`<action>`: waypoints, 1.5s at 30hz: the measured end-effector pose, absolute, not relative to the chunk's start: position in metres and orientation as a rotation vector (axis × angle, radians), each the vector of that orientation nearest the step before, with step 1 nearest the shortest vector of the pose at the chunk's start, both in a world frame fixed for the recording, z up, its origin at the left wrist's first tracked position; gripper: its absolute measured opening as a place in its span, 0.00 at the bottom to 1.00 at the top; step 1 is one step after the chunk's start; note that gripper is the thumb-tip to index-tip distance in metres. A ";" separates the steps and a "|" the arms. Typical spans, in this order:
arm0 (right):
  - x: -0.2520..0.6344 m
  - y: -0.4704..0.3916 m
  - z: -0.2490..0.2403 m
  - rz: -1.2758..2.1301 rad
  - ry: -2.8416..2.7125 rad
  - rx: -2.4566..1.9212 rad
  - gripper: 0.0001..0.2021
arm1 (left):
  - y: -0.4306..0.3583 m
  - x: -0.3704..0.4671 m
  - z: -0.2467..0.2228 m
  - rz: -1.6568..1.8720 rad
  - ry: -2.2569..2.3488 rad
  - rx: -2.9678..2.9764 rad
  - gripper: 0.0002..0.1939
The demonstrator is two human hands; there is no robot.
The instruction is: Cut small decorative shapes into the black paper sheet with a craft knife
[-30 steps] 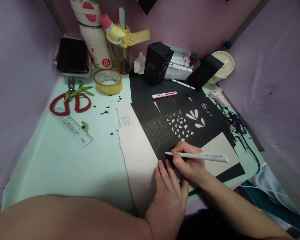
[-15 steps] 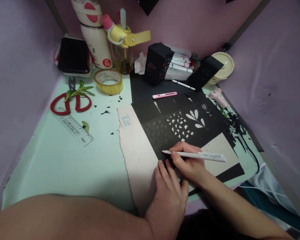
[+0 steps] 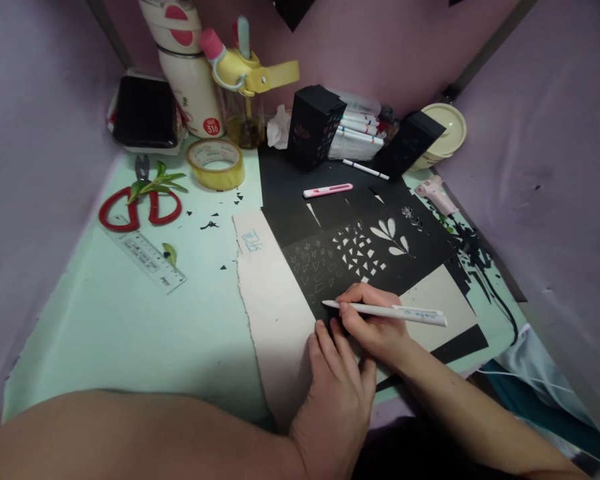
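My right hand (image 3: 375,323) is closed round a white pen (image 3: 395,312), its tip at the black paper (image 3: 320,233) near small outlined shapes. My left hand (image 3: 337,393) lies flat with fingers spread, its fingertips on the paper's lower edge and beside a torn white sheet (image 3: 270,307). Farther up the black paper are cut-out triangles and squares, and a cut-out leaf sprig (image 3: 391,237). A pink cutter (image 3: 328,191) lies above them.
Red-handled scissors (image 3: 125,210), a clear ruler (image 3: 153,261) and yellow tape (image 3: 216,165) are at left. Bottles (image 3: 193,90), a black box (image 3: 314,127), markers (image 3: 356,137) and a lidded bowl (image 3: 445,133) stand at the back. A pink glue gun (image 3: 436,195) lies at right.
The pen's back end has tilted slightly down and left in my right hand. My left hand stays in place on the paper.
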State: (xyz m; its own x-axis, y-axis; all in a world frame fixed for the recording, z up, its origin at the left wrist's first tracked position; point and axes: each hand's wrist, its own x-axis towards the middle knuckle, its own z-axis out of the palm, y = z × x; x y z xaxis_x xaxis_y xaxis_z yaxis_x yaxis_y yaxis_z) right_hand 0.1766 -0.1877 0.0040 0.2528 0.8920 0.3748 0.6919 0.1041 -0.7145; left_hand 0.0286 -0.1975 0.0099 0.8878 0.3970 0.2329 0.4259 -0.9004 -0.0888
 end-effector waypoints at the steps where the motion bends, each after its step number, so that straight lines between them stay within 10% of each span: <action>1: 0.177 -0.188 0.004 0.279 -1.491 -1.641 0.06 | -0.198 0.028 0.010 -0.320 -0.636 -2.917 0.19; 45: 0.204 -0.194 0.001 0.468 -1.339 -1.651 0.03 | -0.186 0.023 0.019 -0.003 -0.430 -2.966 0.33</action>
